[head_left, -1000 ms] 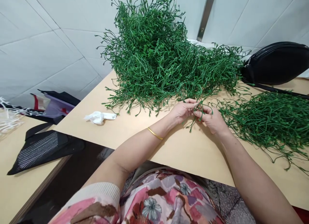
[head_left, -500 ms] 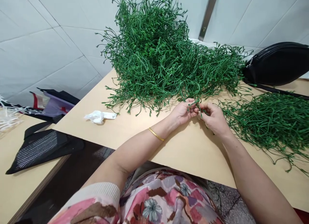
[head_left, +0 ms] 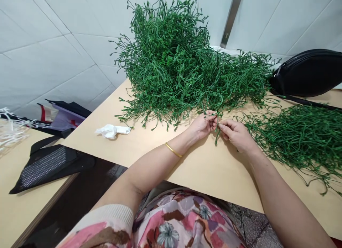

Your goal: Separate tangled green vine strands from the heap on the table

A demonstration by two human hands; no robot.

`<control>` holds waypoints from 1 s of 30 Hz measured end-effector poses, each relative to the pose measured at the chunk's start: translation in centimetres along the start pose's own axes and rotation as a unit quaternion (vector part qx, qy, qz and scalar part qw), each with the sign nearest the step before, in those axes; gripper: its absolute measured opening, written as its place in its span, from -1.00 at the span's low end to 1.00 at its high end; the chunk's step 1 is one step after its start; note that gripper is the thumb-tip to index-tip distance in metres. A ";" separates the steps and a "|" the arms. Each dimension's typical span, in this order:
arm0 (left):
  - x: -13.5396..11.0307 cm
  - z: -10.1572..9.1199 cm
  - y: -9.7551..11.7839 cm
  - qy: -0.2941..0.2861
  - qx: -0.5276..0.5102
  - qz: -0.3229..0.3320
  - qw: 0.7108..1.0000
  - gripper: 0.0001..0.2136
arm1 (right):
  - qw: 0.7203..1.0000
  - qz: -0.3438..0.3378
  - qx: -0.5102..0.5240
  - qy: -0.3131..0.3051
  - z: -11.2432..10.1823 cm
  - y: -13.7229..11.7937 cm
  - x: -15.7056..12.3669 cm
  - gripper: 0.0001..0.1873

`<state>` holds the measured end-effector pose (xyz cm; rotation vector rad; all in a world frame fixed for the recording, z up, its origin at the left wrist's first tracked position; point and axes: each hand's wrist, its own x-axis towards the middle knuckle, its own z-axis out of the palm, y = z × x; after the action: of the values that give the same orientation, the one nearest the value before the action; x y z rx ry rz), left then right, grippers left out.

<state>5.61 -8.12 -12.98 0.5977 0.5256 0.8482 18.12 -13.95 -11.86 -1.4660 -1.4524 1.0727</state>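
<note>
1. Head view, progress: looks only partway, judging by the piles. Shows a tall tangled heap of green plastic stems [head_left: 171,63] at the far side of the light wooden table [head_left: 208,169], a flatter pile of the same stems [head_left: 301,137] on the right, and one thin green plastic sprig [head_left: 216,137] in hand.
2. Head view, pose: both forearms reach forward over the table. Left hand [head_left: 204,125] and right hand [head_left: 236,134] meet fingertip to fingertip just before the heap, fingers of both closed, pinching the sprig, its tail hanging tableward.

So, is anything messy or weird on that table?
Only a crumpled white tissue lying loose on the table, left of the big green pile. Nothing looks spilled or broken. The left hand and right hand pinch one green stem.
</note>
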 end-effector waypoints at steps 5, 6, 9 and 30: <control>-0.1 0.3 -0.1 0.007 -0.037 0.017 0.999 -0.87 | 0.997 0.009 0.048 0.058 0.6 0.2 0.2 -0.78; -0.1 0.3 0.0 0.004 -0.043 0.015 0.999 -0.88 | 0.995 0.016 0.071 0.062 0.7 0.2 0.2 -0.77; -0.3 0.3 0.1 -0.017 -0.036 -0.005 0.999 -0.90 | 0.985 0.043 0.146 0.075 0.6 0.1 0.4 -0.73; 0.0 -0.2 -0.3 -0.045 0.060 -0.026 0.997 -0.84 | 0.975 0.112 0.186 0.036 -0.2 0.2 0.1 -0.70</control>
<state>5.63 -8.25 -13.32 0.7255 0.5105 0.7408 18.36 -13.81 -12.00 -1.3971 -0.9850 1.3328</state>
